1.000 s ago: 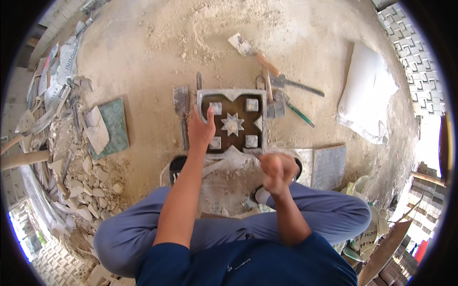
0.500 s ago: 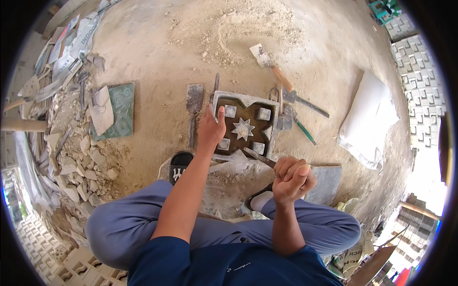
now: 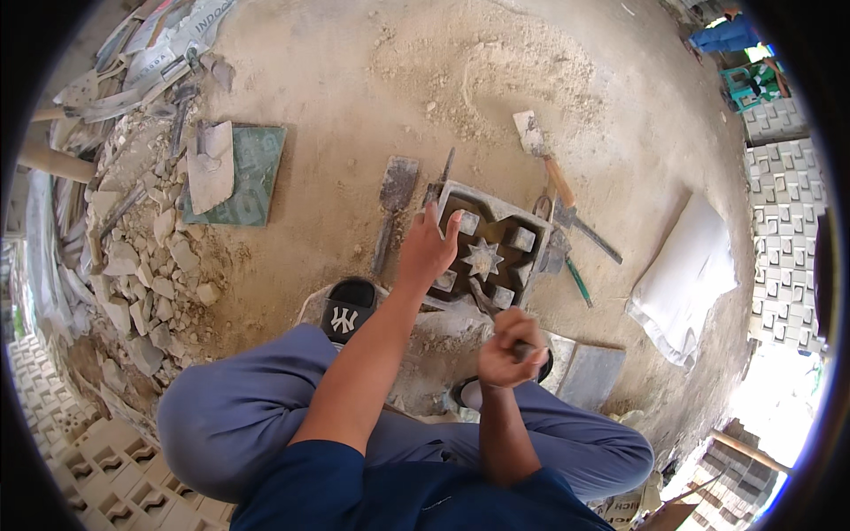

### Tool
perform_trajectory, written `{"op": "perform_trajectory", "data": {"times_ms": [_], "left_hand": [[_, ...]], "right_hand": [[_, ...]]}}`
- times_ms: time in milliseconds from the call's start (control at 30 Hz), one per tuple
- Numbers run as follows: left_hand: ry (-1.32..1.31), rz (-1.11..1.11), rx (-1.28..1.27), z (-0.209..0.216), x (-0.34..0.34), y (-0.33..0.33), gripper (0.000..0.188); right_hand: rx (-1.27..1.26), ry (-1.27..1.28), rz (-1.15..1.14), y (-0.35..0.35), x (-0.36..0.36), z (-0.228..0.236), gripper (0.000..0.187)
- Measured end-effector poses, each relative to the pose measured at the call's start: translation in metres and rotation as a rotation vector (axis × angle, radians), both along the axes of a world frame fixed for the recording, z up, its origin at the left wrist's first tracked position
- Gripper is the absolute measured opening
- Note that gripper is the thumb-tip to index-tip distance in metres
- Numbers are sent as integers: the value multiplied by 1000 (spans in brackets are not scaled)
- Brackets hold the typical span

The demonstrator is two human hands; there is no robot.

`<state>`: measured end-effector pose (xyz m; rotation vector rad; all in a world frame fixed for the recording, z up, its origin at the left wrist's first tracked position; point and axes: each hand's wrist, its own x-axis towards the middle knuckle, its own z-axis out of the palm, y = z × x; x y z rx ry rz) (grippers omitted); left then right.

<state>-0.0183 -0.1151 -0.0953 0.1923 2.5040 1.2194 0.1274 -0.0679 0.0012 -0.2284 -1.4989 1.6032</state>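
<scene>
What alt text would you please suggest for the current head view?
A person's left hand touches the left edge of a square mould with a star at its centre; the right hand holds a narrow tool, its tip near the star. Beyond lies a trowel, with rubble at left and a white sack at right.

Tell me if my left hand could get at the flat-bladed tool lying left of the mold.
Likely yes: your left hand is at the left edge of the mold, the flat-bladed tool lies close on its left, and nothing visible stands between them.
</scene>
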Motion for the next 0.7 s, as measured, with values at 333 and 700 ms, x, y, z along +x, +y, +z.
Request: {"op": "perform_trajectory", "data": {"times_ms": [333, 700], "left_hand": [[175, 27, 149, -32, -4, 8, 71], [-12, -117, 386, -44, -14, -2, 68]], "right_hand": [[334, -44, -103, 25, -9, -16, 38], [305, 165, -93, 33, -11, -1, 50]]}}
